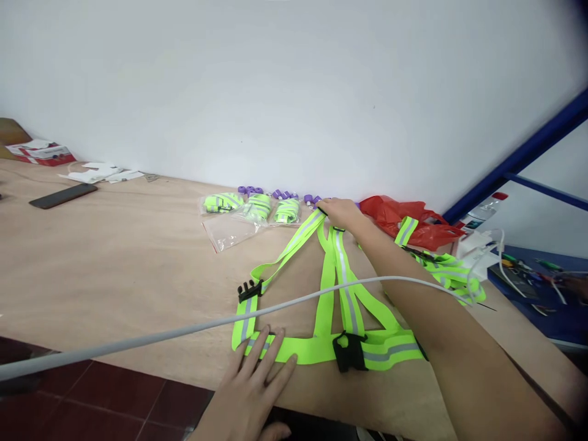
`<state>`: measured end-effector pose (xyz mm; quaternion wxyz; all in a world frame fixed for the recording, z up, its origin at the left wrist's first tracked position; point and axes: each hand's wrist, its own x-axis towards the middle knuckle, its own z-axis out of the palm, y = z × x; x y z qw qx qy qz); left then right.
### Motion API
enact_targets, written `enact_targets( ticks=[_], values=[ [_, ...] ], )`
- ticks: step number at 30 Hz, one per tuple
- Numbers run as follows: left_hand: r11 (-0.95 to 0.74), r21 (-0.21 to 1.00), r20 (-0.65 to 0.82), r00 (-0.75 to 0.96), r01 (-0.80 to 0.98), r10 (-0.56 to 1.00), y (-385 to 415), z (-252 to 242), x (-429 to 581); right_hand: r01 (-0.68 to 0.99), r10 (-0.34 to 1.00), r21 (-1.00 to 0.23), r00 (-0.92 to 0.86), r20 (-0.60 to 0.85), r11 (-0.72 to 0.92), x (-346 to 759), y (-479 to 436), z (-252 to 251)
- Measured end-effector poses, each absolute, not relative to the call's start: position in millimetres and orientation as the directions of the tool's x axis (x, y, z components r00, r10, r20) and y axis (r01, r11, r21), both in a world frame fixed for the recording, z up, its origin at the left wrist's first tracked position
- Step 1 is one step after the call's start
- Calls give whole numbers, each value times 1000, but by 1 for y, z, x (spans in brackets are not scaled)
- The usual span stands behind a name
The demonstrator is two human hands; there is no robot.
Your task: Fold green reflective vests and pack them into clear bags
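A neon-yellow reflective vest made of elastic straps [325, 300] with grey stripes lies spread on the wooden table. My left hand [250, 383] rests on its lower band with fingers spread, holding nothing. At the far end, my right hand [342, 214] grips the top of the shoulder straps beside a black slider; its fingertips are partly hidden. One black buckle half [249, 290] with prongs sits at the left corner of the vest. Another black buckle piece [350, 352] lies on the band at the lower middle. My right forearm covers part of the right side.
Several bagged vests [258, 207] and purple rolls [250, 190] lie near the wall. A red plastic bag [397, 214] and more reflective straps [454, 275] are at right. A grey cable [184, 332] crosses the view. A black phone-like slab [63, 195] lies left.
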<state>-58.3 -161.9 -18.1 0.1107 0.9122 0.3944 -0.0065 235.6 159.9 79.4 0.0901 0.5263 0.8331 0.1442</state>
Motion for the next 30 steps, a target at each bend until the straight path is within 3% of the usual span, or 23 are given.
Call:
enact_targets(
  ticks=[3, 6, 8, 10, 13, 16, 20, 23, 30],
  values=[
    [-693, 233, 0, 712, 683, 702, -164, -11, -61, 864, 911, 319, -412, 0, 390, 230, 154, 77],
    [-737, 303, 247, 698, 603, 672, -160, -1, -74, 863, 903, 283, -430, -23, 418, 219, 140, 74],
    [-690, 371, 416, 553, 622, 722, -150, 5, -89, 859, 892, 258, -451, -25, 442, 210, 126, 72],
    [-553, 445, 486, 329, 705, 810, -134, 11, -106, 858, 879, 221, -477, 5, 464, 199, 107, 72],
    [-237, 490, 347, 62, 839, 936, -105, 17, -127, 830, 821, 45, -557, 121, 556, 183, 63, 69],
    [-55, 491, 151, -23, 869, 988, -85, 18, -135, 719, 725, -110, -665, 180, 686, 165, 1, 58],
    [-164, 515, 96, 134, 841, 986, -76, 17, -138, 583, 614, -210, -778, 136, 785, 144, -80, 31],
    [-247, 535, 67, 250, 808, 966, -73, 21, -145, 575, 618, -255, -772, 148, 778, 136, -113, 16],
    [-298, 596, -163, 475, 746, 865, -51, 48, -152, 592, 677, -366, -717, 168, 718, 136, -123, 9]
  ],
)
